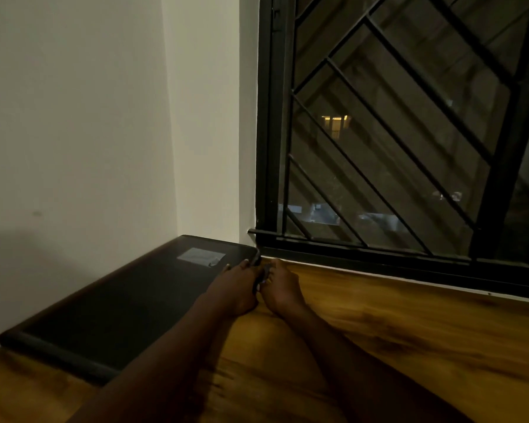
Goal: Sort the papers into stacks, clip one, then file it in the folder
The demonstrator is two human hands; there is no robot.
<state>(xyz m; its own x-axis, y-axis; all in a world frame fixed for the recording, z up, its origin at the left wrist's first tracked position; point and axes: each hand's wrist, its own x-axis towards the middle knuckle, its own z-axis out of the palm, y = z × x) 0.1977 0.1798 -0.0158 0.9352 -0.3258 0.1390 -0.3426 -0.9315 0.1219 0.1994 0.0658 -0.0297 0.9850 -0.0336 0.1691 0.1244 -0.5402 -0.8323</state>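
Observation:
A dark closed folder [119,306] with a pale label [200,255] lies flat on the wooden table [394,325], pushed against the wall. Both hands meet at its far right corner. My left hand [235,288] lies over the folder's right edge, fingers curled round the corner. My right hand [283,288] sits beside it on the table, its curled fingers and thumb pinching a small dark part [265,271] of that same edge. Dim light and blur hide what that part is. No loose papers or clip show.
A cream wall [89,132] stands close behind the folder. At the right a dark window with a diagonal metal grille [394,132] runs along the table's far edge. Bare wood stretches to the right and toward me.

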